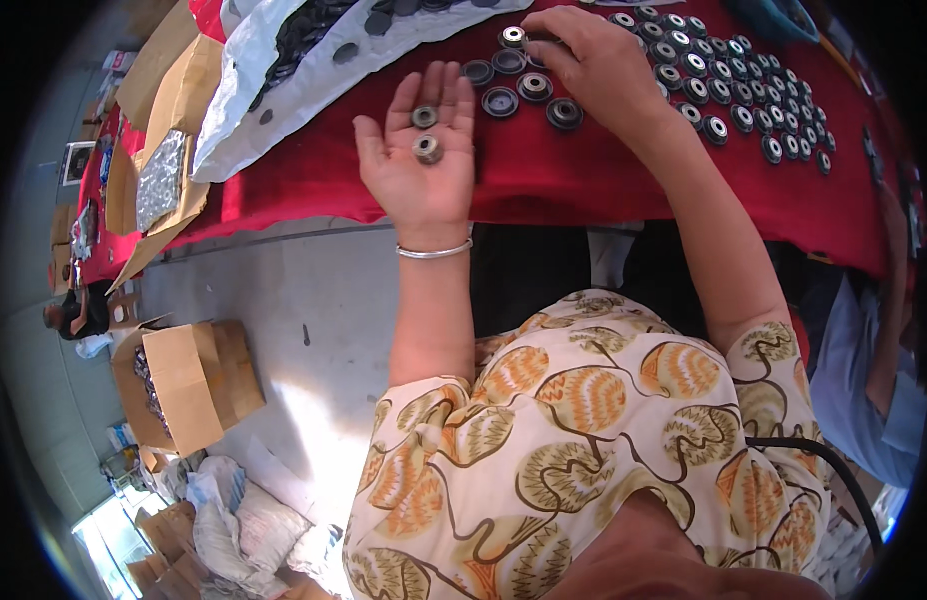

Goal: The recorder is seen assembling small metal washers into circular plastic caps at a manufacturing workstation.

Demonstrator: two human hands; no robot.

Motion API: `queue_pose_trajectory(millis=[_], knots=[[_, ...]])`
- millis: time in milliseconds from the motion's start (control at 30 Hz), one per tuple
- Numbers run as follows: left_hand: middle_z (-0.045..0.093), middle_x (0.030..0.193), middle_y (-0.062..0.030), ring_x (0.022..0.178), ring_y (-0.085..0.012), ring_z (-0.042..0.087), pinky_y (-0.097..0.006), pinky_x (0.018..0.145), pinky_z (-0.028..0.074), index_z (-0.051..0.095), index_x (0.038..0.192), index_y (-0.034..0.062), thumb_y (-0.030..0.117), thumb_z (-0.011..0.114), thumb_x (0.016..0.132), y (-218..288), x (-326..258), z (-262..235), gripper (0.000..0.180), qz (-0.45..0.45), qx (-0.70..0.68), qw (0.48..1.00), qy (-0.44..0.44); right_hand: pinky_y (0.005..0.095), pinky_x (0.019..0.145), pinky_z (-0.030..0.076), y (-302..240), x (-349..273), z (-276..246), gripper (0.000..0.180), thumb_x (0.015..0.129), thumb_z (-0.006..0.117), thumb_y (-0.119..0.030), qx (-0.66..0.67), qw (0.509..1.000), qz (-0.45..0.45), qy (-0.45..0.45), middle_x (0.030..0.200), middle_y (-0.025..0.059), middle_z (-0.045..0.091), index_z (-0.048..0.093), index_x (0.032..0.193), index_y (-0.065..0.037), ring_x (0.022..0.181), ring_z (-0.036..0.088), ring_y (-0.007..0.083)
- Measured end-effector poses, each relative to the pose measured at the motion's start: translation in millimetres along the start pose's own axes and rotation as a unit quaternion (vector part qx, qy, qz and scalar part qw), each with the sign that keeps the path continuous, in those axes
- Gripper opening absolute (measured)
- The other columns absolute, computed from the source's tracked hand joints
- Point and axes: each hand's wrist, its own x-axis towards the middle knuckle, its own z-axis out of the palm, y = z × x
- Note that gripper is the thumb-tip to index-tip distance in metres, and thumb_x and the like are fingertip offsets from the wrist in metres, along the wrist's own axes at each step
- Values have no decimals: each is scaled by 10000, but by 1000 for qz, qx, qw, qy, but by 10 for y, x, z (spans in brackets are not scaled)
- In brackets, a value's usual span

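Brown cardboard box (189, 385) at eight o'clock; white plastic sheet (284, 75) at eleven. Left hand (421, 160) wide, palm up, cradling two round metal rollers (427, 135). Right hand (594, 60) curled over dark ringed discs (529, 95) on red-clothed table (584, 180), at twelve.

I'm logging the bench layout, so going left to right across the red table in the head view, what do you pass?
Open cardboard box with a shiny bag → white plastic sheet with dark parts → left hand, palm up with two small metal rings → right hand on loose round parts → rows of round parts.
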Motion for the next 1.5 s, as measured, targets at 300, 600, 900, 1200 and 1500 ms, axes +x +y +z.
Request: queue_pose_trajectory(millis=[300, 600, 900, 1200, 1500], knots=[[493, 1256, -327, 1235, -448, 451, -537, 1087, 373, 523, 1127, -126, 475, 310, 1007, 113, 124, -68, 649, 58, -2, 998, 37, 371, 737, 523, 52, 60, 246, 218, 885, 631, -239, -117, 987, 2, -108, 954, 59, 613, 640, 1051, -98, 862, 641, 267], [528, 1233, -315, 1229, -444, 464, -528, 1089, 373, 547, 1117, -109, 476, 315, 1003, 87, 180, -132, 639, 38, 21, 999, -8, 394, 713, 527, 72, 51, 341, 202, 848, 664, -235, -141, 984, 0, -109, 941, 57, 610, 655, 1000, -101, 854, 646, 274], [529, 1230, -315, 1230, -441, 462, -530, 1089, 373, 552, 1109, -110, 467, 318, 1005, 115, 187, -147, 631, 40, 36, 998, -15, 403, 740, 525, 66, 192, 409, 201, 825, 680, -216, -153, 971, 56, -176, 960, 72, 629, 660, 995, -110, 894, 646, 281], [371, 1416, -315, 1350, -454, 319, -562, 1139, 250, 463, 1281, -81, 502, 319, 994, 94, 61, -82, 665, -25, 9, 999, -30, 408, 751, 534, -53, 155, 340, 204, 854, 647, -214, -158, 972, 49, -166, 994, 81, 634, 671, 1034, -123, 920, 647, 287], [535, 1261, -189, 1207, -302, 476, -441, 1079, 346, 487, 1316, -22, 546, 312, 991, 12, -51, 4, 677, -73, 41, 996, -18, 364, 730, 521, -585, 15, 322, 207, 829, 642, -116, 18, 986, -49, -158, 941, 87, 603, 644, 1033, -79, 841, 635, 268]])
